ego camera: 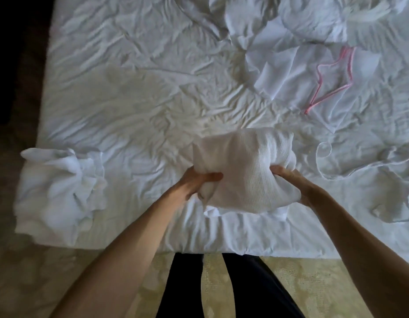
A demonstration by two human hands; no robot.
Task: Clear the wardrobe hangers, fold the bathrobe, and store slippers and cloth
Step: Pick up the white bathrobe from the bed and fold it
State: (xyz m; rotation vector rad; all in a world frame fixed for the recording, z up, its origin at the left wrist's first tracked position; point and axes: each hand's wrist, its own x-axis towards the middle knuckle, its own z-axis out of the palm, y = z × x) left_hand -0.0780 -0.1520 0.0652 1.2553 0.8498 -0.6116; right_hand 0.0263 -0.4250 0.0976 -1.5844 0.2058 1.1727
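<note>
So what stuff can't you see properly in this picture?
- Folded bathrobe, head view: its underside and inner layers are hidden by its own top fold.
- Left hand and right hand: fingertips are tucked under the bundle.
- Pink hanger: part is buried in the rumpled sheet.
- White heap at the bed corner: too crumpled to name.
- Slippers: none in view.

The folded bathrobe (244,171) between the fingers (212,176) was white with a fine waffle weave. Beyond the fingers the bed (130,99) sheet lay plain white — its cloth bag (313,72), far to their right, edged in pink piping. Below them, trousers (244,288) were black — the floor (325,288) pale yellow-green, mottled.
</note>
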